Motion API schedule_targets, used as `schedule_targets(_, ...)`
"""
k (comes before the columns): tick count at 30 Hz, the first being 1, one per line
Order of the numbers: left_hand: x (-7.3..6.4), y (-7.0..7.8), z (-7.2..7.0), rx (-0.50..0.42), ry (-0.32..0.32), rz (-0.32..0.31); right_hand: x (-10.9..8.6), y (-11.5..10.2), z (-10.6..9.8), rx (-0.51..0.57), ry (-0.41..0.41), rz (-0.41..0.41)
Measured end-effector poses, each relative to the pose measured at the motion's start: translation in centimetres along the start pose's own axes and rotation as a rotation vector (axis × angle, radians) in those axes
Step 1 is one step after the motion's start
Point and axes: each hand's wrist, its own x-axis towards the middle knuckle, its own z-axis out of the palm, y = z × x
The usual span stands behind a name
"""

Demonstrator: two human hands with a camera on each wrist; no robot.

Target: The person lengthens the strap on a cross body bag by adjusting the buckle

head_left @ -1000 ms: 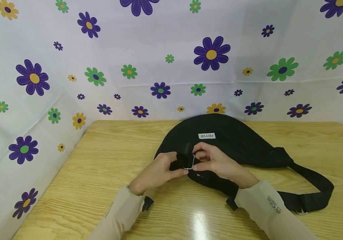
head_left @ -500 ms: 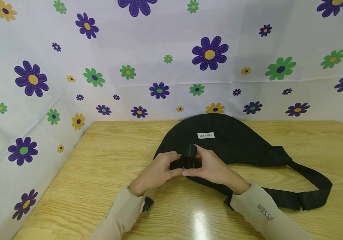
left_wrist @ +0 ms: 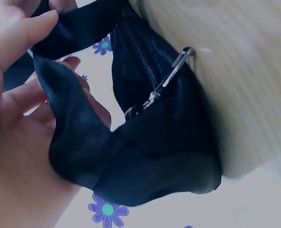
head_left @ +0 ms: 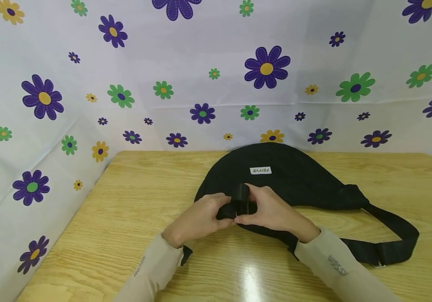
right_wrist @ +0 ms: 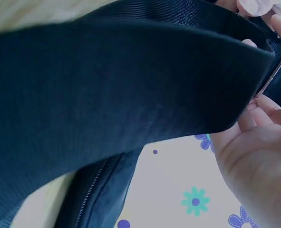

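Note:
A black waist bag [head_left: 276, 180] with a white label lies on the table, its strap looped up between both hands. My left hand [head_left: 202, 218] pinches the strap webbing, thumb on the near side. Opposite it, my right hand [head_left: 270, 211] holds the strap at the metal slider buckle [right_wrist: 273, 73], thumb low and fingertips behind. A raised loop of webbing [head_left: 240, 199] stands between the two hands, which nearly meet. In the left wrist view, a zipper with a metal pull [left_wrist: 171, 71] shows on the bag. Parts of the fingers are hidden behind the webbing.
The rest of the strap [head_left: 397, 249] curves over the table's right side, with a second metal slider [head_left: 379, 265] on it. A flower-printed cloth [head_left: 201, 63] hangs behind the wooden table [head_left: 133, 188] and along its left side. Small black pieces [head_left: 186, 255] show at both sleeve cuffs.
My right hand has moved left, closer to my left hand. The slider, which faced the head camera, is now mostly covered, and the webbing loop above it has shifted slightly right and turned.

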Motion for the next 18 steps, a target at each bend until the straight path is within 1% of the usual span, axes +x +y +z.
schedule_targets(4, -0.3, -0.3, -0.3, 0.050, -0.006, 0.008, -0.2, 0.2, 0.0, 0.008, -0.005, -0.007)
schedule_targets(9, -0.3, -0.7, -0.4, 0.036, -0.020, -0.006, -0.7, 0.5, -0.4, 0.015, -0.004, 0.004)
schedule_targets(14, -0.3, -1.2, -0.6, -0.020, -0.052, -0.015, -1.2, 0.9, -0.9, 0.027, 0.010, -0.006)
schedule_targets(18, -0.4, -1.8, -0.8, -0.090, -0.095, -0.039, -1.7, 1.0, -1.5, 0.017, 0.015, 0.011)
